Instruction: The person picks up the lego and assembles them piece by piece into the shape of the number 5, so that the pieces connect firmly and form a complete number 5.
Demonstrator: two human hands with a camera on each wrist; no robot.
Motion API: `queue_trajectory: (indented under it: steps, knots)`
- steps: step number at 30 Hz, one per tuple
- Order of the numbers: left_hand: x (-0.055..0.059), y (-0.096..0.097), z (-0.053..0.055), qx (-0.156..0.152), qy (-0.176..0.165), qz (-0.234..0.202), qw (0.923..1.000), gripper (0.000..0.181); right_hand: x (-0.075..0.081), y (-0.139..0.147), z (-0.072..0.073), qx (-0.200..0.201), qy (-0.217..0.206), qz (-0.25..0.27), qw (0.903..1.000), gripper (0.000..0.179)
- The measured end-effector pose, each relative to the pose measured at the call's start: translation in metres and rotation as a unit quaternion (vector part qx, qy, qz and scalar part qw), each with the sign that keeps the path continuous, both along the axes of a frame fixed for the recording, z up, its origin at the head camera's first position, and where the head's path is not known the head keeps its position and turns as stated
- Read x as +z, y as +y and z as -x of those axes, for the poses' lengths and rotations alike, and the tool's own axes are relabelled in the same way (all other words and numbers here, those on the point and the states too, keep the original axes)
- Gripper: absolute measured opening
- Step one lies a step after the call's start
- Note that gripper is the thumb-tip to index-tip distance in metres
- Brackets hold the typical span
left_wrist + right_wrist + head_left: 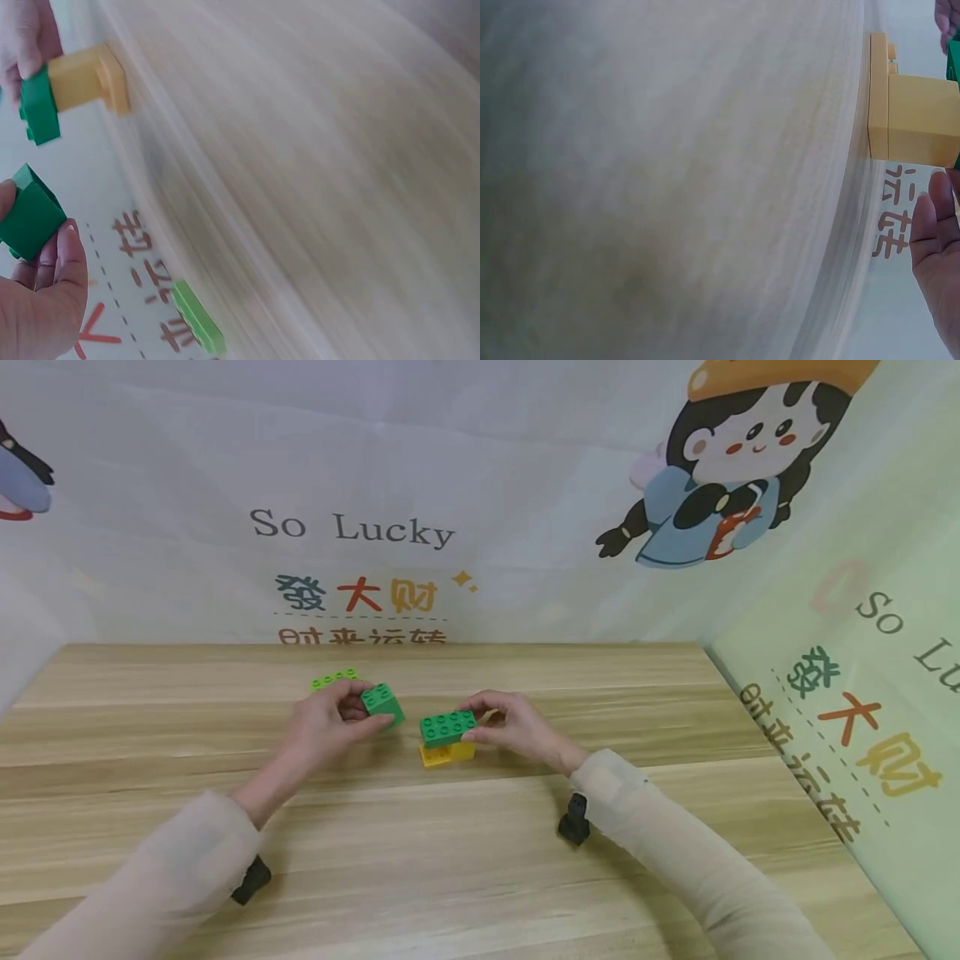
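Note:
My left hand [330, 720] pinches a green toy building brick [386, 703] between thumb and fingers, lifted off the table; this brick has a slanted side in the left wrist view. To its right, my right hand [520, 727] grips the end of a longer green brick [447, 728] by thumb and fingers. That longer brick sits on top of a yellow block [922, 120], which rises from a flat yellow brick [878, 97] on the table. A small gap separates the left hand's brick from this stack.
Behind the left hand, a light green brick [334, 677] lies on the wooden table [420, 868], partly hidden in the head view. A printed cloth [525, 527] hangs along the table's back edge, another stands at the right. Black devices [575, 820] are worn at both wrists.

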State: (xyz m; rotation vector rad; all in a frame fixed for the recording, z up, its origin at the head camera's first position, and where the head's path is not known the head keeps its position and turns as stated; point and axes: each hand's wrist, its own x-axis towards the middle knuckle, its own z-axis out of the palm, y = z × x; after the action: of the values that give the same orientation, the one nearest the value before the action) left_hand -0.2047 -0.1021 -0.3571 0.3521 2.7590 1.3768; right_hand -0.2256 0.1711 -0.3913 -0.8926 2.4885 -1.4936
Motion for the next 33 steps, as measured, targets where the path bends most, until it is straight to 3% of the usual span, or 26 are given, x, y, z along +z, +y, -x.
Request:
queue_trajectory:
  steps: [12, 33]
  knots:
    - [0.0, 0.024, 0.001, -0.005, -0.01, -0.057, 0.9983, 0.047, -0.001, 0.0, 0.001, 0.0, -0.006, 0.002, 1.0, 0.033]
    - [-0.003, 0.05, -0.003, -0.045, 0.045, -0.046, 0.9969, 0.042, 0.001, 0.001, 0.0, 0.001, -0.008, -0.006, 1.0, 0.032]
